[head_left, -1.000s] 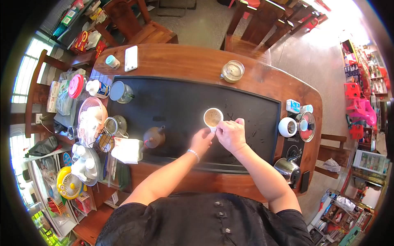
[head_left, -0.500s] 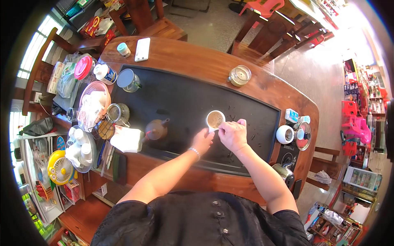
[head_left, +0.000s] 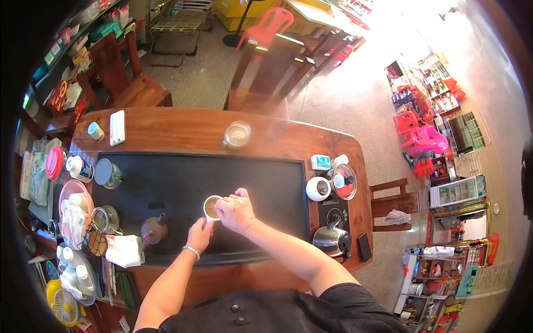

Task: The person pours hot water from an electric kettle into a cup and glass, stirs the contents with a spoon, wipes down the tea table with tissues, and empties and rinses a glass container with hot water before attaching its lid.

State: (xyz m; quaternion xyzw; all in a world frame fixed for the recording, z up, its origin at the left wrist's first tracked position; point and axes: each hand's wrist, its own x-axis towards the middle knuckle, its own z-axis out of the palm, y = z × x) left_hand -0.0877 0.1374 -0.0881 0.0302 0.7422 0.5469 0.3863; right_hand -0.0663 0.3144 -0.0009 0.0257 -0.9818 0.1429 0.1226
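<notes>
A white cup (head_left: pixel 210 207) with something brown inside is held over the black tea tray (head_left: pixel 183 176). My left hand (head_left: pixel 198 234) grips it at its lower side. Over the right part of the cup's mouth are the bent fingers of my right hand (head_left: pixel 235 212); whatever they pinch, if anything, is hidden. To the left of my left hand stands a brown clay teapot (head_left: pixel 154 230), with a folded white cloth or tissue pack (head_left: pixel 125 251) beside it.
A glass mug (head_left: pixel 237 135) stands on the table's far side. At right are a steel kettle (head_left: pixel 332 241), a white round pot (head_left: pixel 318 189) and a glass lid (head_left: pixel 345 182). Jars, a pink basket (head_left: pixel 71 190) and a tray of white cups (head_left: pixel 83 288) crowd the left.
The camera view has swung right, so the table appears further left. My right hand has moved from the cup's right edge to over its mouth. My left hand still holds the cup.
</notes>
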